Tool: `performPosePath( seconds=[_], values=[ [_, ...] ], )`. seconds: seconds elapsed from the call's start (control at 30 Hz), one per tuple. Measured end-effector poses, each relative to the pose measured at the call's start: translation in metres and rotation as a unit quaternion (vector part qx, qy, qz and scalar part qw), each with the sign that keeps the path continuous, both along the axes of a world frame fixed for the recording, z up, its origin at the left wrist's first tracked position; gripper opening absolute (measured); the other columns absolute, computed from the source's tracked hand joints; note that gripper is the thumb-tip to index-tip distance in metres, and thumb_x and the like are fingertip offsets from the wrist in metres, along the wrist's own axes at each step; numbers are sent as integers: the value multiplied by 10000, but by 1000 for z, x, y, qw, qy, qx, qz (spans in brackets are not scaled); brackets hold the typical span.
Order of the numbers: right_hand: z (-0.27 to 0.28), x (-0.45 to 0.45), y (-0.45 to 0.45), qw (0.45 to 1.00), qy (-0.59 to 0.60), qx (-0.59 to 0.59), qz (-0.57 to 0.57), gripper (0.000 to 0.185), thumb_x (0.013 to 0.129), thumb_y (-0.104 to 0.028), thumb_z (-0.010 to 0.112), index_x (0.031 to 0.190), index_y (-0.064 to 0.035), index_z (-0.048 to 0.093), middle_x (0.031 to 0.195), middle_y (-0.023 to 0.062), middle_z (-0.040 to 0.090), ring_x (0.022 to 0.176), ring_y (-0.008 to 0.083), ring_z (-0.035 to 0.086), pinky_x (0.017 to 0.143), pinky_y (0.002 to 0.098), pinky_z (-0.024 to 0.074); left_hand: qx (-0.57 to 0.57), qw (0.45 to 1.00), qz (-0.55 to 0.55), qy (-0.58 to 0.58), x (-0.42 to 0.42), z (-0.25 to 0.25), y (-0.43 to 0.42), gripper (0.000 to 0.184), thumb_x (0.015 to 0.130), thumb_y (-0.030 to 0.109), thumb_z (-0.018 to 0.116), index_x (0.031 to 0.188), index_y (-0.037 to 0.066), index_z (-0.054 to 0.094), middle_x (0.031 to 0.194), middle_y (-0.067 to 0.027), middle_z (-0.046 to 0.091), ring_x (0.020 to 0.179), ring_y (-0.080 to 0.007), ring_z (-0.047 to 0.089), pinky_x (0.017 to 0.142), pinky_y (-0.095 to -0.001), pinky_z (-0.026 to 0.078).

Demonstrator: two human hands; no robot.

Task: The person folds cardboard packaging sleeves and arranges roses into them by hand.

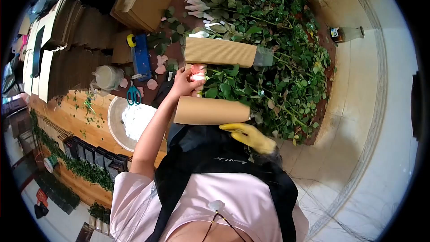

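Observation:
My left hand [181, 83], bare, curls its fingers around the heads of pink roses [198, 77] whose leafy stems stretch to the right. My right hand [251, 138] wears a yellow glove. Its fingers are stretched out along the near edge of a smooth tan cardboard sleeve [211, 110], close to the sleeve's right end; I cannot tell whether they touch it. Beyond the roses lies a ribbed cardboard wrap [220, 52] with clear plastic showing at its right end. A big heap of green rose stems [282, 62] covers much of the table.
Left of the roses are a blue tape dispenser [141, 57], teal scissors [133, 94], a white tub [109, 78] and loose pink petals [161, 64]. A basin [114, 123] with white material stands below. Cardboard stacks [67, 71] rise at left; a bottle [347, 34] lies at right.

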State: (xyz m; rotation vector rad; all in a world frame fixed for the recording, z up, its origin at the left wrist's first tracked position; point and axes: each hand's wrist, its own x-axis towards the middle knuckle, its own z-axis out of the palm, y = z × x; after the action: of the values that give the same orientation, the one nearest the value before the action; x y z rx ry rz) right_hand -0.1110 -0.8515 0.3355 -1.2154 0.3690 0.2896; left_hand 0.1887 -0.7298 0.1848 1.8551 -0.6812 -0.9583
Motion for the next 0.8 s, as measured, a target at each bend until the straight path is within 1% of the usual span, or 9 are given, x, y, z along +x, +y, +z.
performPosePath(
  seconds=[0.13,0.17,0.23,0.3,0.37,0.47,0.57,0.67,0.8],
  values=[
    [73,30,-16,953,-249,145,-94,461,976,-134,600,1420,-63,497,1479,118,484,1432,270,367,1190,399,264,-30,997,74,-5,-11,-19,0,645,683,489,863,1126,52,691,1263,-263,509,1202,-375,501,992,-437,451],
    [89,51,-21,952,-253,145,-88,461,976,-134,600,1420,-63,497,1479,118,484,1432,270,367,1190,399,264,52,997,-34,-42,0,13,-1,534,844,317,799,1240,11,613,1317,-176,411,1160,-250,541,958,-341,490],
    [102,93,-21,958,-160,-104,213,533,950,-203,654,1440,-93,475,1466,105,502,1407,261,404,1176,386,291,43,996,-68,-22,5,49,2,509,939,350,684,1308,16,575,1345,-186,419,1253,-258,477,1024,-357,441],
    [45,109,-7,871,-155,-423,197,639,891,-270,706,1449,-95,448,1444,103,516,1326,293,480,1114,406,386,-145,981,-129,29,20,33,31,478,1056,393,441,1349,35,563,1370,-209,542,1335,-303,456,1113,-390,356],
    [12,144,-26,713,-82,-672,186,708,828,-242,750,1448,-95,443,1445,126,501,1298,312,500,1076,416,427,-38,974,5,223,31,58,50,477,1078,366,386,1357,16,554,1359,-167,575,1275,-233,522,1078,-372,403],
    [-13,157,-49,735,-78,-643,200,874,707,-213,839,1460,-85,413,1445,151,481,1259,303,527,1051,377,456,-11,980,-33,198,67,127,100,396,1067,278,446,1283,-24,585,1109,-143,706,1024,-185,666,933,-332,513],
    [9,174,-34,675,63,-680,278,909,746,-317,818,1502,-111,359,1438,132,486,1260,302,523,1046,373,457,44,994,85,-60,120,159,118,293,1016,204,515,1027,-34,686,846,-100,732,786,-165,684,710,-325,548],
    [17,187,-39,661,49,-683,308,914,751,-343,812,1511,-126,351,1433,124,488,1249,310,527,1038,380,461,82,910,227,-336,205,101,106,247,932,198,596,1071,13,680,934,-202,705,871,-374,684,769,-413,544],
    [6,175,-40,700,11,-671,247,912,706,-283,850,1478,-126,390,1389,149,512,1206,342,541,1024,408,463,424,850,64,-305,272,14,86,281,908,217,628,1065,-4,700,1102,-233,686,1044,-381,660,857,-465,546]
  ],
)
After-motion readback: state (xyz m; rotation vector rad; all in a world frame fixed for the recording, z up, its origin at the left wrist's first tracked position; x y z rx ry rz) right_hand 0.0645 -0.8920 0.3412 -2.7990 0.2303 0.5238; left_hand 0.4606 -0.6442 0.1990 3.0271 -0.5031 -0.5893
